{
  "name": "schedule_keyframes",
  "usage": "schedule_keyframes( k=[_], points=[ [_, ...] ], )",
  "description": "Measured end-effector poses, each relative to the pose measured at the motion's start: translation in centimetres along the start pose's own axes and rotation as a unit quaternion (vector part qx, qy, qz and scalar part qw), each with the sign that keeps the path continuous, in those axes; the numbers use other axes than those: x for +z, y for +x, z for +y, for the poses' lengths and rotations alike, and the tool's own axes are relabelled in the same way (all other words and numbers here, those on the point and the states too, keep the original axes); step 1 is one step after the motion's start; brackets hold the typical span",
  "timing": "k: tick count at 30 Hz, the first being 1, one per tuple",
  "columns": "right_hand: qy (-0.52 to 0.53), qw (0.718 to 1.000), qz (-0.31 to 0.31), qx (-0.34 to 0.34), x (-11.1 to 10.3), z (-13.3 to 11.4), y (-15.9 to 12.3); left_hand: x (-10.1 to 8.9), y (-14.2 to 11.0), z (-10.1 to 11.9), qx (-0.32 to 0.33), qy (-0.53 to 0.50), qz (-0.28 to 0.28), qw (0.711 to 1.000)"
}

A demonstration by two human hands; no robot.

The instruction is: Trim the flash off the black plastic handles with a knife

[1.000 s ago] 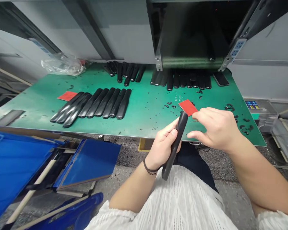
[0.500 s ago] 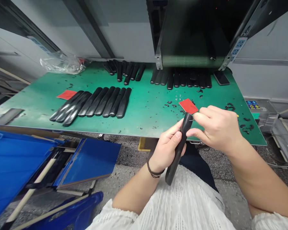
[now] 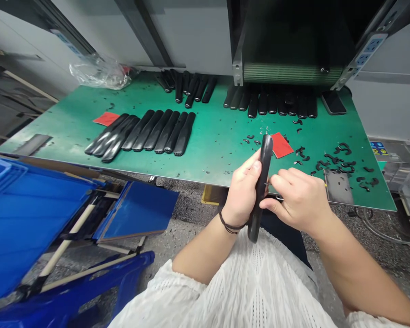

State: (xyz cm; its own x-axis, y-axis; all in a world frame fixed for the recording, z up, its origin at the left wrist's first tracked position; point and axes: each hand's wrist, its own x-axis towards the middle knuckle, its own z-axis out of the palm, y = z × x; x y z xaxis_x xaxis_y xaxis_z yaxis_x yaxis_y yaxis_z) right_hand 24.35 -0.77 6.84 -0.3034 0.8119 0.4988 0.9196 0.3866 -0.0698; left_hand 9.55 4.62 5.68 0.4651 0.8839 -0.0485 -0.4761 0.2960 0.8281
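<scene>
Cradling a long matte-black handle [image 3: 262, 182] upright, the left hand [image 3: 242, 191] wraps it snugly above the green rubber mat [image 3: 212, 150]. The right hand [image 3: 299, 200] presses its fingertips [image 3: 272, 180] together, pinching something too small to tell at the handle's edge. A flat red square sheet [image 3: 282, 145] lies at 1 o'clock.

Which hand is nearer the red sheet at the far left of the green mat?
Left: the left hand is right of the red sheet; the right hand is further right still.

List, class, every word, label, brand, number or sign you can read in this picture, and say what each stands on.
No word, brand or number is readable.
Small blue-and-yellow rectangular sticker on the clear plastic case: print too small to read.
Blue-and-white metal socket strip: no readable text.
</scene>
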Motion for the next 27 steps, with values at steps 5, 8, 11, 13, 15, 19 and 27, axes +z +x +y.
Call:
schedule_keyframes(
  k=[5,8,11,13,15,19,27],
  points=[
    [0.004,1.000,0.000,-0.016,0.2,-0.7,-0.5,0.1,0.4,0.4,0.010,-0.012,0.001,1.000],
    [-0.023,0.999,0.015,-0.024,0.2,-0.8,-0.7,0.2,0.4,0.5,-0.002,-0.021,-0.002,1.000],
    [-0.051,0.998,0.033,-0.025,0.4,-0.9,-0.9,0.3,0.6,0.5,-0.011,-0.033,-0.003,0.999],
    [-0.060,0.997,0.041,-0.023,0.5,-1.0,-1.0,0.3,0.8,0.4,-0.011,-0.042,-0.005,0.999],
    [-0.060,0.997,0.045,-0.023,0.7,-1.2,-1.1,0.3,0.9,0.4,-0.011,-0.052,-0.002,0.999],
    [-0.046,0.998,0.033,-0.023,0.9,-1.5,-1.4,0.3,1.3,0.4,-0.015,-0.053,0.022,0.998],
    [-0.003,0.999,-0.030,-0.032,1.3,-3.0,-2.3,-0.6,3.0,1.4,0.012,-0.079,0.100,0.992]
  ],
)
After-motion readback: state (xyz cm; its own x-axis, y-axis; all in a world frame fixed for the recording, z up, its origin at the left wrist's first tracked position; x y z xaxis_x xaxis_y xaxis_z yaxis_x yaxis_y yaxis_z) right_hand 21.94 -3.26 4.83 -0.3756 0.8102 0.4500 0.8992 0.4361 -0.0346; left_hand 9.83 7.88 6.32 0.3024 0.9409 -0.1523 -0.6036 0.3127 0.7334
